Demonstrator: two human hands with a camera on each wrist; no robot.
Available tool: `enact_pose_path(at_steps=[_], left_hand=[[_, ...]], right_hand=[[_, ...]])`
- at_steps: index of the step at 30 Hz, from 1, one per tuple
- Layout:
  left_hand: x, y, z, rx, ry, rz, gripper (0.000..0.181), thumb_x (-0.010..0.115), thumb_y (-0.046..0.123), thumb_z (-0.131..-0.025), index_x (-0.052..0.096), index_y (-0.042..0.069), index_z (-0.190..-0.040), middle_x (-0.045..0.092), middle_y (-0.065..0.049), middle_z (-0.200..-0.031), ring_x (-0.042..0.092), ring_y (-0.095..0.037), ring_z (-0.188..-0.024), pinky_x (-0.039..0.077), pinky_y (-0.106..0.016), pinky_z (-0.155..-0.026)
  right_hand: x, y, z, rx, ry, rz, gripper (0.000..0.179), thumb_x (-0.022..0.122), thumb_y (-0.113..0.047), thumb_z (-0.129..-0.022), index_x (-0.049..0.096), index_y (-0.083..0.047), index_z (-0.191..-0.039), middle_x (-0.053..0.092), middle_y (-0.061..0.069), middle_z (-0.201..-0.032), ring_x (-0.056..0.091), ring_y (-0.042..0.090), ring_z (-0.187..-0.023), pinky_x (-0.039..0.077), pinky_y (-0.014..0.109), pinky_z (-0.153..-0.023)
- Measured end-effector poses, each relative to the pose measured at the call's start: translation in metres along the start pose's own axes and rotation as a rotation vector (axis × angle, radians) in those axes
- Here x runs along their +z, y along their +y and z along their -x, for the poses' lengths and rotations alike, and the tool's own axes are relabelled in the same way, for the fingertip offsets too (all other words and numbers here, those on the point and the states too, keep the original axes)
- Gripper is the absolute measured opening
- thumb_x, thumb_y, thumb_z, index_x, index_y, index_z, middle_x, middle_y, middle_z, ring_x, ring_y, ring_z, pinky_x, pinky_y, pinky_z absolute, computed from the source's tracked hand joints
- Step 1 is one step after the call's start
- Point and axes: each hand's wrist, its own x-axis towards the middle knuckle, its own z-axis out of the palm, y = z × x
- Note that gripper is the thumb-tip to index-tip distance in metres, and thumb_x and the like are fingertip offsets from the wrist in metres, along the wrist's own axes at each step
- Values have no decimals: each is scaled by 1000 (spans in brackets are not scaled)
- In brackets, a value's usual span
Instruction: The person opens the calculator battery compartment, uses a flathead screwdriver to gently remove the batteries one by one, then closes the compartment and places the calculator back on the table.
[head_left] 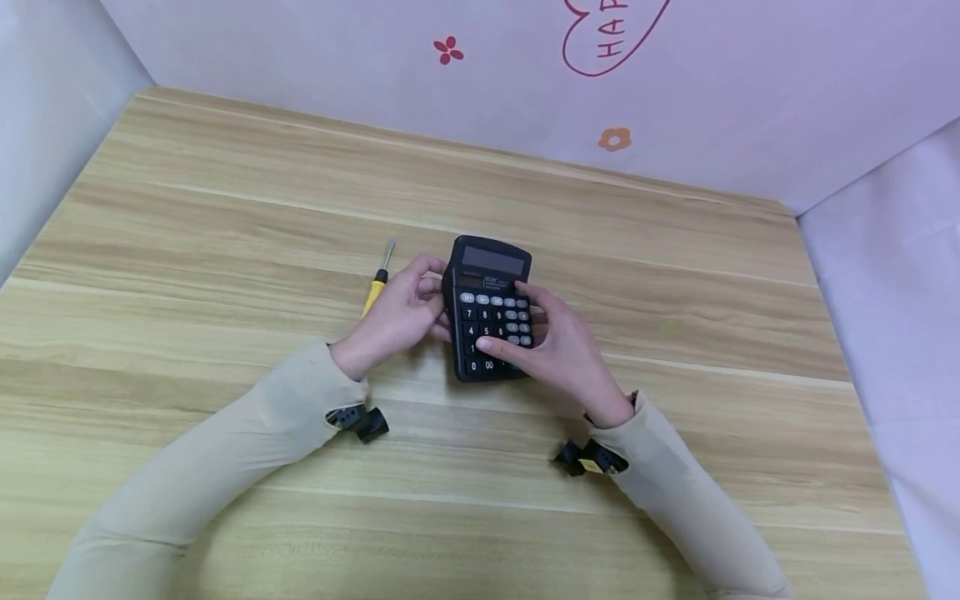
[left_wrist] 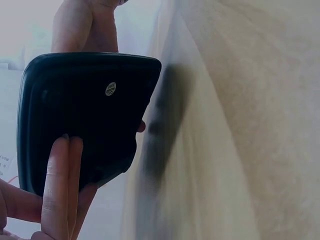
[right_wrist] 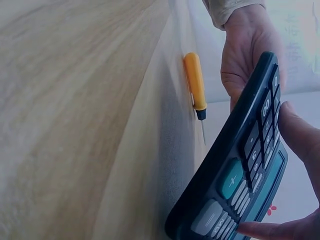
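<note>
A black calculator (head_left: 491, 312) is lifted off the table and tilted, its keys and display facing up toward the head camera. My right hand (head_left: 566, 342) grips its right side, the thumb lying over the number keys and the index finger on the front below the display. At the left edge, my left hand (head_left: 408, 308) holds it with fingers reaching behind. The left wrist view shows those fingers (left_wrist: 57, 185) against the calculator's dark back (left_wrist: 85, 115), which bears a small round sticker (left_wrist: 110, 89). Beside the left hand lies a yellow-handled screwdriver (head_left: 375, 292), partly hidden by that hand.
The wooden table (head_left: 225, 208) spreads around both hands. Behind it stands a white panel (head_left: 337, 67) with a red flower, an orange flower and a heart drawing. White cloth (head_left: 892, 250) hangs at the right side.
</note>
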Motion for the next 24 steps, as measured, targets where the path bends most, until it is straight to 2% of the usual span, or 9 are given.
enact_pose_path(at_steps=[3, 11, 15, 18, 21, 24], left_hand=[[1, -1, 0, -8, 7, -12, 35, 42, -7, -95, 42, -2, -130, 62, -25, -117, 66, -21, -70, 58, -35, -70], [3, -3, -1, -11, 13, -71, 43, 47, -10, -89, 47, -4, -131, 59, -24, -126, 67, -34, -100, 57, -32, -76], [5, -5, -1, 11, -6, -52, 44, 46, -12, -87, 47, -7, -131, 59, -27, -124, 67, -37, -98, 58, -33, -72], [6, -7, -2, 28, -10, -71, 47, 46, -11, -87, 44, -8, -134, 60, -28, -121, 68, -37, -96, 58, -33, -71], [7, -8, -2, 38, 6, -130, 47, 50, -6, -86, 46, -7, -133, 62, -26, -118, 67, -34, -96, 56, -34, -80], [8, -9, -3, 50, 7, -142, 45, 53, -1, -85, 49, -6, -130, 62, -24, -116, 64, -31, -98, 51, -37, -89]], right_hand=[[0, 0, 0, 4, -4, -2, 90, 79, -48, -74, 39, -10, -145, 55, 14, -131, 58, 29, -110, 52, 44, -85], [1, 0, 1, 4, -12, -23, 88, 79, -47, -75, 39, -12, -145, 55, 12, -131, 60, 27, -108, 54, 39, -81], [2, -2, 2, -8, -8, -39, 87, 79, -46, -75, 40, -13, -145, 54, 11, -133, 60, 27, -108, 55, 39, -80], [2, -3, 3, -19, -8, -45, 87, 79, -45, -75, 39, -14, -145, 54, 10, -135, 60, 27, -109, 55, 38, -80], [2, -3, 3, -26, -15, -60, 86, 79, -44, -75, 39, -14, -145, 53, 9, -136, 61, 26, -109, 55, 38, -81], [2, -2, 3, -30, -32, -99, 86, 79, -43, -76, 38, -15, -146, 51, 8, -139, 61, 26, -110, 56, 37, -82]])
